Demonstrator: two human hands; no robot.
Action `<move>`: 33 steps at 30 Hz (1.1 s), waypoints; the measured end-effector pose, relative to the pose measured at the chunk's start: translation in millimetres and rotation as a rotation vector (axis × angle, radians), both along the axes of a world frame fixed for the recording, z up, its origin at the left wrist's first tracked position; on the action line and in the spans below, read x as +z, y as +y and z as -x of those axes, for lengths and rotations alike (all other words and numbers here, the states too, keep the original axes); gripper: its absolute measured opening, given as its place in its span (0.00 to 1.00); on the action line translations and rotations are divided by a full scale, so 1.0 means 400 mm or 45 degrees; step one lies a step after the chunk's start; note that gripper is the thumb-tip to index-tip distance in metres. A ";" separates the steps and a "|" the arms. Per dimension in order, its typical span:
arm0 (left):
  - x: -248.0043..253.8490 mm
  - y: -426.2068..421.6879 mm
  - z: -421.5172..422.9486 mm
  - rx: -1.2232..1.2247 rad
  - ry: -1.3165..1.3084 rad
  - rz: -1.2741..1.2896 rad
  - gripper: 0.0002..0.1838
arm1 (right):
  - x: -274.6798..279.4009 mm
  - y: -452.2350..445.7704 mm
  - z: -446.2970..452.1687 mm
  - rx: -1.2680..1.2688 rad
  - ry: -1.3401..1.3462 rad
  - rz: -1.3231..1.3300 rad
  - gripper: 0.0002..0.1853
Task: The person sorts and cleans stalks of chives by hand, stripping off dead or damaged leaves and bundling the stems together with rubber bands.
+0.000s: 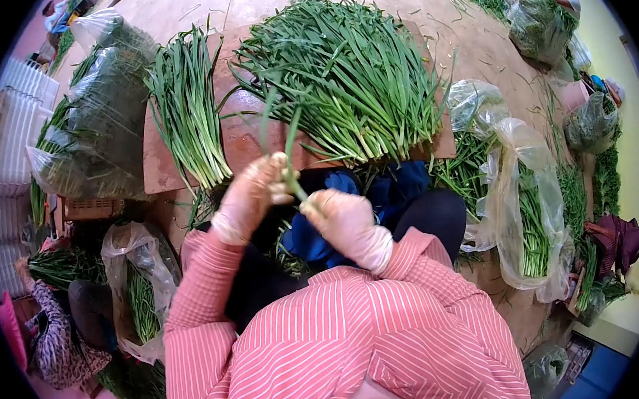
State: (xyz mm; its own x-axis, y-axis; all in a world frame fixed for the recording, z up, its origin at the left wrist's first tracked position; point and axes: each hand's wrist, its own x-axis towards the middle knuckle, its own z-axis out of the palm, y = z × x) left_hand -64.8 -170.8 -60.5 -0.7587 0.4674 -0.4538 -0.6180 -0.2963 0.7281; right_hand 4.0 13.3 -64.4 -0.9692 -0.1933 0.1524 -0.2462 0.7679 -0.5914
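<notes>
Between my gloved hands a green garlic chive stalk (292, 139) stands up, its leaves blurred by motion. My left hand (250, 196) is closed with its fingertips at the upper part of the stalk. Lower and to the right, my right hand (344, 223) pinches its base end. Just beyond my hands, a large heap of garlic chives (360, 80) lies on a reddish-brown board (246, 142), pale ends toward me. A smaller, neatly lined-up pile of chives (189, 109) rests at the board's left side.
Clear plastic bags of chives stand to the left (102, 118) and right (528, 209), with another bag (142, 291) by my left elbow. A co-worker in a patterned top (61, 336) sits at lower left. Other people work along the right wall. Loose leaves litter the floor (464, 52).
</notes>
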 end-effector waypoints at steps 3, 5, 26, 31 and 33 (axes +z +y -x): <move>0.012 0.045 -0.081 0.210 -0.249 -0.292 0.21 | 0.021 -0.010 -0.043 0.189 -0.088 0.034 0.12; 0.030 0.027 -0.093 0.373 -0.177 -0.429 0.26 | -0.001 0.020 -0.054 0.410 -0.287 0.016 0.13; -0.003 0.022 -0.051 0.461 0.049 -0.568 0.25 | -0.043 0.129 0.120 -0.214 -0.059 -0.013 0.17; 0.021 0.072 -0.074 0.375 -0.004 -0.133 0.21 | 0.013 0.114 0.062 -0.233 -0.903 1.064 0.14; -0.004 0.072 -0.075 0.294 -0.093 -0.206 0.22 | 0.006 0.108 0.040 -0.209 -0.977 1.069 0.13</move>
